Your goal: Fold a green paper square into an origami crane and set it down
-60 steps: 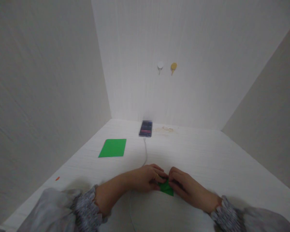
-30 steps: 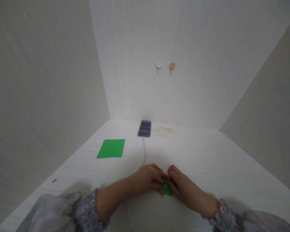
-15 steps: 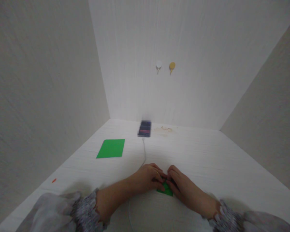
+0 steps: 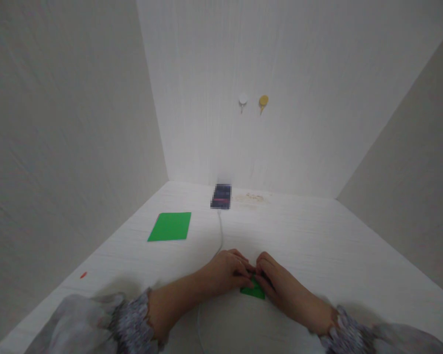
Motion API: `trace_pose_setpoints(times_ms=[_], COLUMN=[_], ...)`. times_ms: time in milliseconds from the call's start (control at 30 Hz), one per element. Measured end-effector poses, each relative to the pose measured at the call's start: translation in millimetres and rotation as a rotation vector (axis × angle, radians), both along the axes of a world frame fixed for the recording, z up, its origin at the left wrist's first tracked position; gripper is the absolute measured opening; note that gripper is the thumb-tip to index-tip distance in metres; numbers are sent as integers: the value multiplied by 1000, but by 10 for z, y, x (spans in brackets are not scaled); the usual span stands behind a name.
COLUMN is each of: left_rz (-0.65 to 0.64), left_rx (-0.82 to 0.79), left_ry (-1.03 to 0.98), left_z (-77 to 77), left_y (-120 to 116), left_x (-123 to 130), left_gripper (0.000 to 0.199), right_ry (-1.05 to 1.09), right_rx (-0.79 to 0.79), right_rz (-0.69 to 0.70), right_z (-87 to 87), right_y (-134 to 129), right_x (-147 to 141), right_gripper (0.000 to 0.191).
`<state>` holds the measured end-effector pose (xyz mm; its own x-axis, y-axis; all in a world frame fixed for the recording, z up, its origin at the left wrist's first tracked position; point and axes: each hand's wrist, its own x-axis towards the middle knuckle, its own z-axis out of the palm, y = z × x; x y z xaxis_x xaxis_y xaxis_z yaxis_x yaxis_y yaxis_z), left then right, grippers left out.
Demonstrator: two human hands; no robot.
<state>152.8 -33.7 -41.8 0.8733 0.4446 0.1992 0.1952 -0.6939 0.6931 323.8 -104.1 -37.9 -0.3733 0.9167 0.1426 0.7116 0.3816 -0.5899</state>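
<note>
A small folded piece of green paper [image 4: 254,291] lies on the white table near its front, between my two hands. My left hand [image 4: 232,270] has its bent fingers on the paper's left and upper side, and my right hand [image 4: 275,276] pinches its upper right side. The fingertips of both hands nearly meet at the paper's upper edge, which they hide. A flat green square sheet [image 4: 170,226] rests on the table farther back on the left.
A blurred dark phone-like device [image 4: 221,196] stands by the back wall, with a white cable [image 4: 221,231] running under my left arm. A small red-orange piece [image 4: 83,275] lies at the left. White [image 4: 242,99] and yellow [image 4: 263,101] hooks are on the back wall.
</note>
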Motion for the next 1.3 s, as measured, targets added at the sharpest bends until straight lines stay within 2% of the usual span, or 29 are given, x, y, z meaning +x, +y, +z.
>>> trace_pose_setpoints(times_ms=[367, 600, 800, 933, 1167, 1300], left_rz=[42, 37, 14, 31, 15, -61], left_rx=[12, 15, 28, 41, 117, 199], left_ry=[46, 30, 45, 61, 73, 56], left_z=[7, -1, 8, 12, 20, 23], left_y=[-2, -6, -12, -17, -16, -16], left_x=[15, 7, 0, -5, 1, -14], left_gripper=[11, 10, 9, 11, 10, 11], right_ry=[113, 29, -60, -103, -34, -9], right_rx=[35, 37, 51, 83, 57, 28], right_rz=[-18, 159, 191, 166, 136, 90], right_z=[-36, 109, 173, 124, 98, 67], right_y=[26, -3, -58, -52, -27, -20], right_x=[53, 192, 190, 189, 169, 156], right_gripper=[9, 14, 20, 22, 22, 19])
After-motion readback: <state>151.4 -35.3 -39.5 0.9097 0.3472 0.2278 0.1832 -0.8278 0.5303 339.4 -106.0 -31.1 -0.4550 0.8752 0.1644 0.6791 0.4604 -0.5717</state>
